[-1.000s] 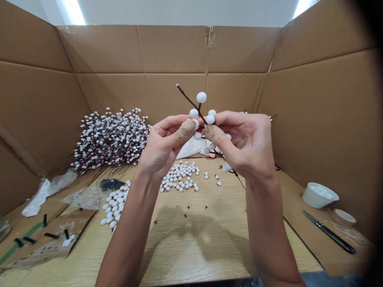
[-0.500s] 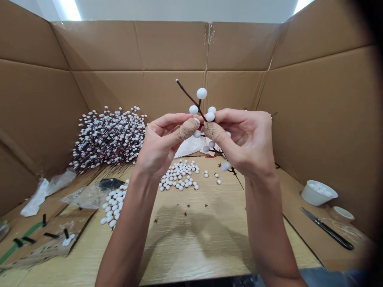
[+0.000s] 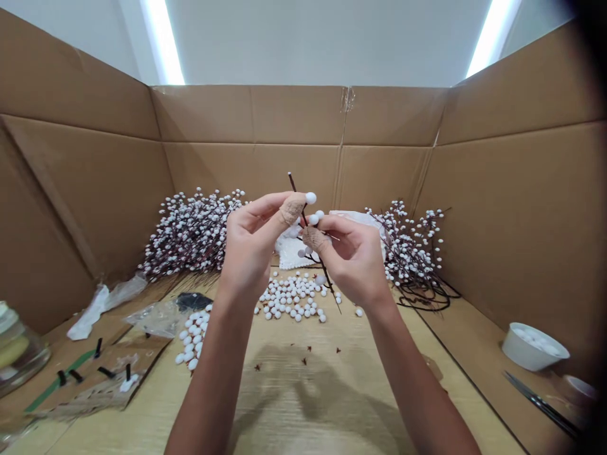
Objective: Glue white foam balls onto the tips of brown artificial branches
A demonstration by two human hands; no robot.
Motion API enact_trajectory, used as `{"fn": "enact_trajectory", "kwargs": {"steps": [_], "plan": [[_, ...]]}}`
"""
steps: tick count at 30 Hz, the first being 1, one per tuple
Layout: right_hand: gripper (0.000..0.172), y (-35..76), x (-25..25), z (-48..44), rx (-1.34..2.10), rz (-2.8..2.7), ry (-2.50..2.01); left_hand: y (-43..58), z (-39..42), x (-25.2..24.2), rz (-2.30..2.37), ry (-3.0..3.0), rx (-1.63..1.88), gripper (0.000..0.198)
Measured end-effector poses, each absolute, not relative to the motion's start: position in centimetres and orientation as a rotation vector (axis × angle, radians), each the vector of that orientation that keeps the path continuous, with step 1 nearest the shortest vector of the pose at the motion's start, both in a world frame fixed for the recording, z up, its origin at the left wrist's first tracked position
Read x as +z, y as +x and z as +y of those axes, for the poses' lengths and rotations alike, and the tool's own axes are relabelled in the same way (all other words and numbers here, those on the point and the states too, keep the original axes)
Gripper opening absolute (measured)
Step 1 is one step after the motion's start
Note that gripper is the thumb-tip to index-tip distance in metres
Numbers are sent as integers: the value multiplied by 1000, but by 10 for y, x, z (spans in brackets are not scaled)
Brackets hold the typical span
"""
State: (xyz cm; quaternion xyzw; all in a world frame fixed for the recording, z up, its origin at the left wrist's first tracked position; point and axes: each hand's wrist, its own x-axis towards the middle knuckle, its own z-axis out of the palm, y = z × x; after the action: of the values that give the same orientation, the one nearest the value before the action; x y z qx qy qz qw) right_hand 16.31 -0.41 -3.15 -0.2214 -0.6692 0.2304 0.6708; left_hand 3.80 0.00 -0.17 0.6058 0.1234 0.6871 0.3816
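Between my hands, above the table, slants an artificial berry branch (image 3: 325,270) with a dark brown stem and white balls on short side twigs. My left hand (image 3: 253,237) is closed near its upper part, thumb and fingers pinched beside a white ball (image 3: 310,198). Lower down, my right hand (image 3: 353,256) pinches the stem just beneath a pair of white balls. Tan wrapping covers both thumbs. What lies exactly between the left fingertips is hidden. Below the hands, many loose white balls (image 3: 289,297) are spread on the table (image 3: 303,417).
Finished-looking berry branches (image 3: 190,234) are heaped at back left, with another bunch (image 3: 412,243) at back right. Cardboard walls (image 3: 251,114) surround the table. On the right sit a white bowl (image 3: 533,347) of balls and scissors (image 3: 540,404). A glass jar (image 3: 16,347) stands left.
The camera view has tilted upward. My left hand has moved up the branch relative to my right, to beside the upper ball. Both hands still hold the branch.
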Motion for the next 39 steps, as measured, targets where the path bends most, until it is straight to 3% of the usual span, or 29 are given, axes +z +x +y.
{"fn": "enact_trajectory", "kwargs": {"steps": [9,15,19,23,26,31,39], "plan": [[19,149,-39,-3,555,-1510,-508,40,0,-2,321,1442,1863,5],[43,195,-35,10,1073,-1705,-533,30,15,-1,355,1346,1909,12],[27,204,-80,44,1072,-1698,-866,23,24,-2,367,1345,1857,12],[17,186,-144,67,770,-2129,-1250,25,24,-3,342,1383,1801,12],[19,176,-174,72,646,-2206,-1312,28,19,-2,354,1380,1782,12],[25,172,-191,77,561,-2285,-1309,25,15,-1,417,1477,1682,12],[9,172,-194,77,548,-2254,-1244,24,11,-3,433,1572,1617,12]]}}
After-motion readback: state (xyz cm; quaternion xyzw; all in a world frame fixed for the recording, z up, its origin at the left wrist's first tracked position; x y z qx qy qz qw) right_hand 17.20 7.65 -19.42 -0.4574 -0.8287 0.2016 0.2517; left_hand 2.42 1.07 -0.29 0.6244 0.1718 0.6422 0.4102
